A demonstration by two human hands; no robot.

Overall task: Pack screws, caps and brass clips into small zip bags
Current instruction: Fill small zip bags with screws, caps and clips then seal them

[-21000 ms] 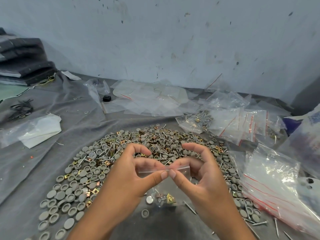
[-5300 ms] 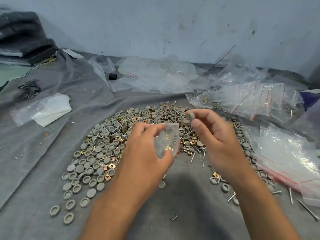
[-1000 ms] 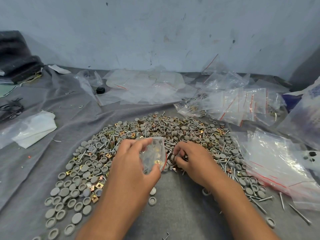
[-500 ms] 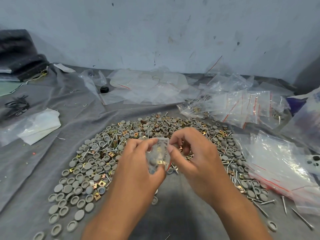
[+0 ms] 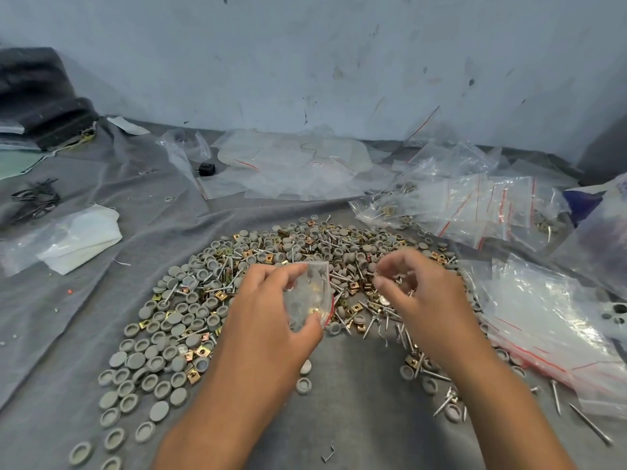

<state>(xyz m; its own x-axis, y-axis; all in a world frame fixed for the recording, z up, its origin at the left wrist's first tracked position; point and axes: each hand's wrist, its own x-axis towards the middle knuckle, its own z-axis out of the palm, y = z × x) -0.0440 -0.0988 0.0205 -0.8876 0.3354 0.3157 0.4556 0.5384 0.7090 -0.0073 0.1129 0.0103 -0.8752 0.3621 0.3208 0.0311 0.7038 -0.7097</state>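
The left hand (image 5: 268, 320) holds a small clear zip bag with a red strip (image 5: 310, 293) just above the middle of the big pile of loose parts (image 5: 271, 290). Its fingers (image 5: 281, 273) curl over the top edge of the bag and the thumb presses the lower edge, so the bag stands upright with its mouth toward the right. Inside the bag some grey and brass pieces show, but they are blurred.

The right hand (image 5: 420, 293) hovers just beside the bag, over the right part of the pile. Its fingers are loosely curled; if they pinch something small I cannot tell.

The pile lies on a grey cloth (image 5: 101, 276) that covers the tabletop. In it are round grey plastic caps (image 5: 159, 410), square brass clips (image 5: 193, 378) and silver screws (image 5: 339, 276), all mixed. To the right of the pile lie many clear zip bags with red lines (image 5: 485, 205), some already filled. Behind the pile are flat empty clear bags (image 5: 291, 167) and a small black block (image 5: 206, 168). To the left of the pile lies a folded white plastic sheet (image 5: 81, 239).

No writing or label can be read anywhere.
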